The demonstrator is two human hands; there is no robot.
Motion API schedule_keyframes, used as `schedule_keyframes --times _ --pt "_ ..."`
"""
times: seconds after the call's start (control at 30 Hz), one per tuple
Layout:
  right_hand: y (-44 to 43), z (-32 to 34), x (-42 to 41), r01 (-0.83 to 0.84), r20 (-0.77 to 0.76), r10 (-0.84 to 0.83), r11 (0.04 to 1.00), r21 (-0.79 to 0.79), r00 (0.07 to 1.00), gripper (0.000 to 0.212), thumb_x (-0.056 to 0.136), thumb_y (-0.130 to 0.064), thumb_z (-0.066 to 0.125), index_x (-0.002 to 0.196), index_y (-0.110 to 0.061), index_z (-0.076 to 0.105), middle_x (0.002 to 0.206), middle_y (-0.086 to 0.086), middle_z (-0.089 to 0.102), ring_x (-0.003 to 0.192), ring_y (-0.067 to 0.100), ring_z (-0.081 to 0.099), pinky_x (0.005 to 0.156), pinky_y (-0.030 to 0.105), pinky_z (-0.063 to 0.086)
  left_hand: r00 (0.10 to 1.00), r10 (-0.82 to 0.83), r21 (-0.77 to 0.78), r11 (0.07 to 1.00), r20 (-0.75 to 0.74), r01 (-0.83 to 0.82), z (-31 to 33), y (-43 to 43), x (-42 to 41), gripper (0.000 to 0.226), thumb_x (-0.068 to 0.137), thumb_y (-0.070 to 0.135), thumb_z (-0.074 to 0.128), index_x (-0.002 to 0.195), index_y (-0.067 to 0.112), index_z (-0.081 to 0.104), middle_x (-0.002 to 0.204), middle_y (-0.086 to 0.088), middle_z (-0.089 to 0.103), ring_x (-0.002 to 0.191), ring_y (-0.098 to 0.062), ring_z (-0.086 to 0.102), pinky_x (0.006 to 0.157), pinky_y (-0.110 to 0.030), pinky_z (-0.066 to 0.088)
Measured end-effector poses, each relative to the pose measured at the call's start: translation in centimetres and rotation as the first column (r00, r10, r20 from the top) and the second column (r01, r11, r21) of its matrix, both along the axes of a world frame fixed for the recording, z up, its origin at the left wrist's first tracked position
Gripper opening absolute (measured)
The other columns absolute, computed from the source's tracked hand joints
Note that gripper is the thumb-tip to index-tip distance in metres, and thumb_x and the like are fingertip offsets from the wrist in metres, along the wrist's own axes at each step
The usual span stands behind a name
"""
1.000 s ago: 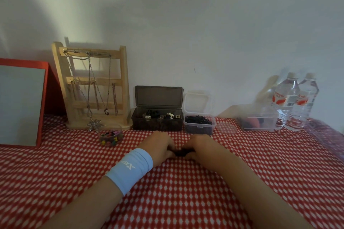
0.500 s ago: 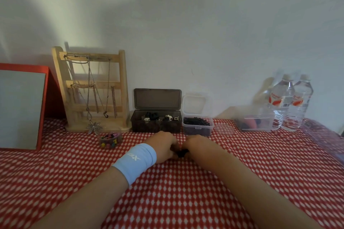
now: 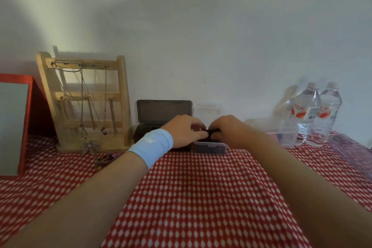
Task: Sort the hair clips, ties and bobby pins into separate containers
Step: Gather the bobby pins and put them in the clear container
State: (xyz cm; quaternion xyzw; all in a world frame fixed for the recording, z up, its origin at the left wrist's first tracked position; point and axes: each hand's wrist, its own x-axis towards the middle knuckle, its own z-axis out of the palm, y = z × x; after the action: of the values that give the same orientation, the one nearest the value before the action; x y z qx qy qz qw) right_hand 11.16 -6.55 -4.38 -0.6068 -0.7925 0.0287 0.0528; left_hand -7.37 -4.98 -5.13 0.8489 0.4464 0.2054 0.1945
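Both hands are raised at the far middle of the tabletop (image 3: 191, 197), which is covered in a red cloth with white diamonds. The left hand (image 3: 185, 130), with a light blue wristband (image 3: 151, 147) on its wrist, and the right hand (image 3: 231, 129) meet fingertip to fingertip, their fingers curled to pinch a small dark item (image 3: 211, 132) between them; it is too blurred to tell whether it is a tie, a clip or pins. The item is held just over the small clear container (image 3: 209, 147), which holds dark pieces and has its lid (image 3: 208, 109) standing open behind it against the wall. Touching its left side is a dark box (image 3: 141, 136), partly hidden by the left hand, with its own lid (image 3: 164, 110) upright. Farther left stands a wooden jewellery stand (image 3: 84, 102) hung with chains, and just in front of it a small clear cup (image 3: 104, 160) of colourful bits. A red-framed mirror (image 3: 14, 125) leans at the far left. To the right sit another clear container (image 3: 281, 133) and two water bottles (image 3: 317, 115) side by side.
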Motion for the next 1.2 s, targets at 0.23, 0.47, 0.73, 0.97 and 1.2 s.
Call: schedule_keyframes --times 0.23,0.47,0.73,0.97,1.2 --pt "5.4 -0.3 1.0 0.045 0.011 -0.045 0.998 0.047 0.999 0.022 0.098 -0.018 0.062 0.117 -0.014 0.072 0.106 0.007 0.071 0.095 0.023 0.064 0.087 0.034 0.053 0.997 0.075 0.057 0.996 0.001 -0.075 -1.2 4.4 1.9 0.035 0.099 0.019 0.048 0.131 0.026 0.06 0.126 0.0 0.065 0.112 -0.018 0.061 0.101 -0.034 0.047" --pt "6.9 -1.8 2.6 0.002 -0.143 0.005 0.999 0.054 0.99 0.022 0.089 -0.021 0.073 0.111 -0.02 0.077 0.103 -0.005 0.074 0.09 0.01 0.064 0.087 0.023 0.05 0.993 0.059 0.104 0.993 -0.107 -0.047 -3.5 5.9 1.5 0.038 0.102 0.021 0.04 0.138 0.026 0.053 0.132 -0.004 0.059 0.122 -0.022 0.052 0.105 -0.038 0.042" --pt "6.9 -1.7 4.5 -0.014 -0.353 0.022 1.0 0.026 0.936 0.025 0.087 -0.006 0.072 0.098 -0.027 0.081 0.084 -0.022 0.071 0.08 -0.014 0.063 0.072 0.001 0.043 0.999 0.002 0.198 0.98 -0.041 0.006 -4.0 5.4 2.6 0.043 0.104 0.019 0.035 0.146 0.021 0.042 0.148 0.001 0.046 0.136 -0.015 0.039 0.112 -0.028 0.03" --pt "6.5 -1.9 5.0 0.004 -0.429 0.052 0.992 0.129 0.902 0.025 0.092 -0.006 0.067 0.105 -0.024 0.079 0.096 -0.014 0.075 0.091 -0.006 0.067 0.081 0.005 0.047 0.957 -0.05 0.122 0.989 -0.287 0.088 -4.8 5.6 3.6 0.042 0.103 0.034 0.035 0.143 0.025 0.042 0.141 -0.001 0.051 0.126 -0.023 0.049 0.106 -0.043 0.041" --pt "6.7 -2.1 5.2 0.098 -0.122 -0.098 0.995 -0.008 0.988 0.024 0.089 -0.012 0.071 0.108 -0.025 0.077 0.101 -0.007 0.072 0.089 0.009 0.063 0.082 0.022 0.05 0.944 -0.028 0.242 0.964 -0.329 0.113 -5.3 4.9 3.7 0.049 0.104 0.039 0.031 0.152 0.025 0.031 0.156 0.006 0.031 0.139 -0.017 0.03 0.115 -0.035 0.026"
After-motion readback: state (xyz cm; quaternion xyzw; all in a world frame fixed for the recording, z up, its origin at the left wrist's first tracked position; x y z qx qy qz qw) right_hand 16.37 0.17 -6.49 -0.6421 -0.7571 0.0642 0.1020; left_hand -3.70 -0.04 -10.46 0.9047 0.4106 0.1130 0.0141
